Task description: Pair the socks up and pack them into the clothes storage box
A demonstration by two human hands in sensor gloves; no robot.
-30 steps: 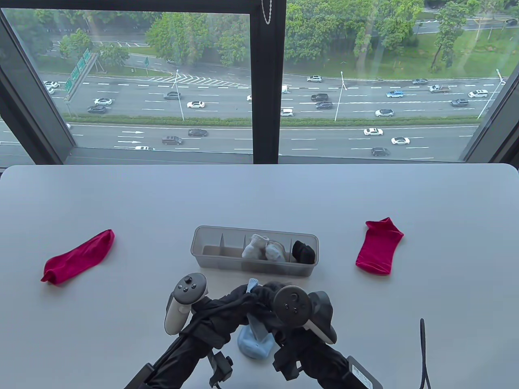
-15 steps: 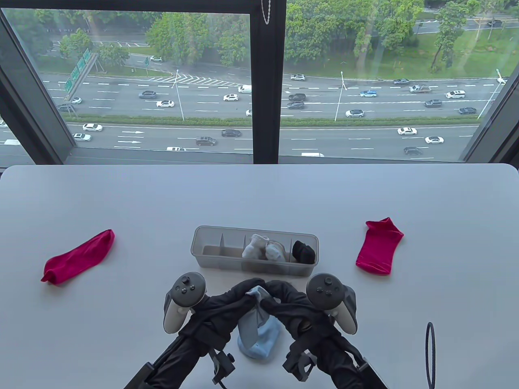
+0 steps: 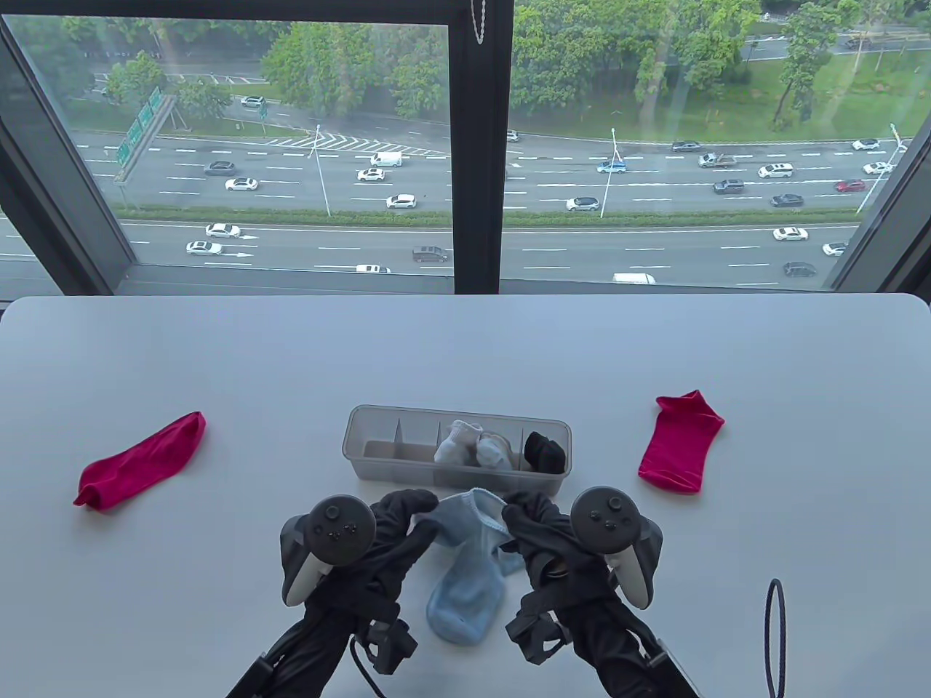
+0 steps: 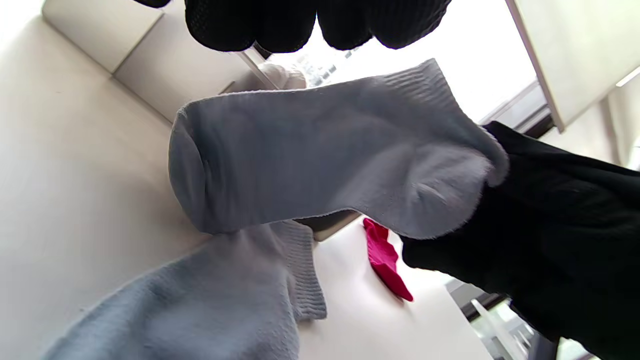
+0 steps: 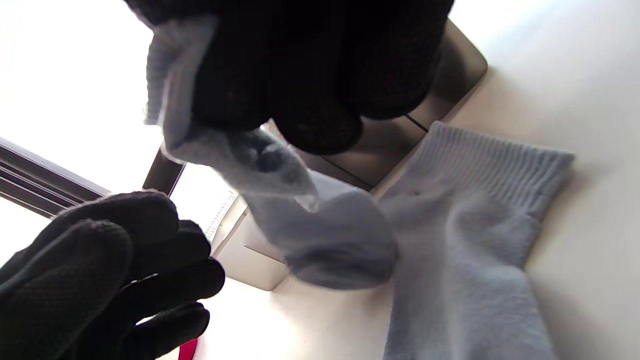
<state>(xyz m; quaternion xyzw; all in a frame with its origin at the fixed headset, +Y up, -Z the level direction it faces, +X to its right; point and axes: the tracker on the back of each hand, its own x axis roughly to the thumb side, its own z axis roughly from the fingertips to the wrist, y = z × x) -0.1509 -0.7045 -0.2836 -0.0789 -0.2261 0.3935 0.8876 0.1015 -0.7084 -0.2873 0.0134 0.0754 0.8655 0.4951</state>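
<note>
- Your left hand (image 3: pixel 407 518) and right hand (image 3: pixel 529 522) pinch one light-blue sock (image 3: pixel 471 518) above its mate (image 3: pixel 465 607) — pairing stage.
- Next — probably align, fold, drop into the storage box (image 3: pixel 378 476).

White table (image 3: pixel 218 349) below window (image 3: pixel 233 145); daylight.

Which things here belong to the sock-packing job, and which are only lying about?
Belong to the job:
- light blue socks, held by left hand and right hand
- two red socks
- storage box with packed socks

Just lying about:
- black cable
</note>
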